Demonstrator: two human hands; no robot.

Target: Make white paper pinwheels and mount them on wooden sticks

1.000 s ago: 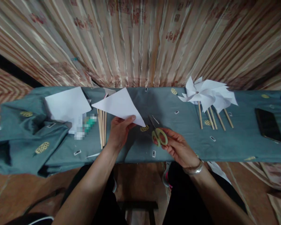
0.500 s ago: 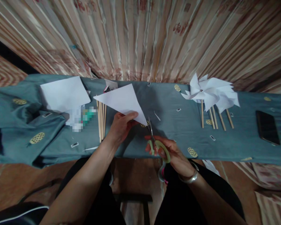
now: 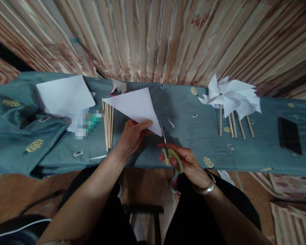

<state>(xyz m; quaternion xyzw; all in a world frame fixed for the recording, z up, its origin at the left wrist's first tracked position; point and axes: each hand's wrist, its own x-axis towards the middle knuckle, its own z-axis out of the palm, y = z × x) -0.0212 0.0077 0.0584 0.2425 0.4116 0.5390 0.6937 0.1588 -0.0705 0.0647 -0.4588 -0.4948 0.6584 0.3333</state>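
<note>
A white paper folded into a triangle (image 3: pixel 139 104) is pinched between the thumb and fingers of my left hand (image 3: pixel 134 134), held above the cloth. My right hand (image 3: pixel 185 160) grips scissors (image 3: pixel 175 159) with pale green handles. Their blades meet the paper's right edge, close to its lower corner. A thin paper sliver (image 3: pixel 170 121) lies just right of the blades. Another paper strip (image 3: pixel 97 157) rests left of my left forearm. Several wooden sticks (image 3: pixel 108 126) lie side by side to the left of the folded paper.
White paper pinwheels (image 3: pixel 232 97) on sticks lie at the right, with a dark phone (image 3: pixel 290 136) beyond them. Paper sheets (image 3: pixel 65 95) and a blurred green-and-white item (image 3: pixel 91 122) are at the left. A small open box (image 3: pixel 118 89) sits behind the sticks. A patterned curtain (image 3: pixel 153 41) hangs behind.
The scissors' blades have moved onto the paper's right edge and closed up somewhat. The view has shifted slightly, and both hands keep their hold.
</note>
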